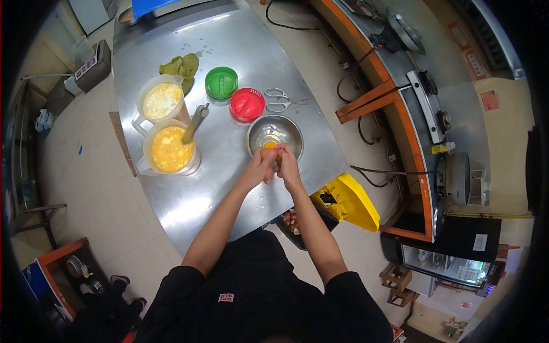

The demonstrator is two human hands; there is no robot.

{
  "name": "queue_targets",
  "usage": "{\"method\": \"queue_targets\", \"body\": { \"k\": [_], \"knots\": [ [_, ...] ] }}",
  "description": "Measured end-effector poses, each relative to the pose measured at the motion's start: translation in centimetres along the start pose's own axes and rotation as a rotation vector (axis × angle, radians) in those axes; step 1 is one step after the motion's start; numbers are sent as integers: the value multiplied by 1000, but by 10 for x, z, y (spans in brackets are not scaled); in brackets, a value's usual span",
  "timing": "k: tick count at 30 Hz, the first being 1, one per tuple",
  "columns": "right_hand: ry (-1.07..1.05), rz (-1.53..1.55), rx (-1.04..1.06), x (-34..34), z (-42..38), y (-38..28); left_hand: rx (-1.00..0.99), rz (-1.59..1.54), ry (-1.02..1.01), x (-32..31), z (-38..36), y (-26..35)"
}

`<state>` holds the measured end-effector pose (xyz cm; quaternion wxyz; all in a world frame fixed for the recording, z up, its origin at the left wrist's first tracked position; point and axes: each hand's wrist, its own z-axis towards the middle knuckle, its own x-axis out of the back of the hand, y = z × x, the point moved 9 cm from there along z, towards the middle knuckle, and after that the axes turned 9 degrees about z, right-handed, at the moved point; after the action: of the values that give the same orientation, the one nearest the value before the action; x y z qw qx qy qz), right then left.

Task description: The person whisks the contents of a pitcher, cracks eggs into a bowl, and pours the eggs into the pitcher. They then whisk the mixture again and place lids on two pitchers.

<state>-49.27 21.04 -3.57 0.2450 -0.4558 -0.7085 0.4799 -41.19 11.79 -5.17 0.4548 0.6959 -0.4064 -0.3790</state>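
Observation:
Over the near rim of a steel bowl [290, 127], my left hand [259, 169] and my right hand [289, 166] meet with their fingers closed around a brown eggshell [267, 153]. The fingers cover much of the shell, so its exact break is hard to make out. Just beyond the fingertips, an orange yolk [270, 145] with clear egg white shows inside the bowl. Left of my hands stands a clear pitcher [196, 162] of beaten yellow egg, with a grey stick-like tool [196, 123] leaning in it. A second pitcher [141, 121] behind it holds paler, frothy egg.
A red lidded container [247, 104], a green one [221, 83] and scissors [278, 104] lie beyond the bowl. A green cloth [183, 70] sits behind the pitchers. Below the table's right edge is a bin of eggshells [291, 221] with a yellow lid [349, 200].

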Motion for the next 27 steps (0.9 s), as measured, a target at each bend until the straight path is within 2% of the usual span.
{"method": "queue_targets", "body": {
  "k": [1, 4, 7, 10, 13, 19, 27],
  "knots": [
    [-47, -28, -10, -4, 1, 4, -4, 30, -8, 0, 1, -1],
    [73, -7, 100, 8, 7, -5, 16, 40, -8, 4, 5, -2],
    [-79, -97, 9, -4, 7, 1, 13, 109, -91, 0, 5, -4],
    [2, -303, 485, 8, 22, -20, 14, -18, 20, 12, 4, -3],
    [18, -602, 478, 14, 32, -24, 31, -84, 56, 22, -1, -5],
    [-38, -877, 523, -3, 38, -30, 50, -105, 51, 26, -9, -12],
    [-91, -890, 478, -9, 45, -28, 51, -113, 84, 35, -14, -14]
  ]
}}
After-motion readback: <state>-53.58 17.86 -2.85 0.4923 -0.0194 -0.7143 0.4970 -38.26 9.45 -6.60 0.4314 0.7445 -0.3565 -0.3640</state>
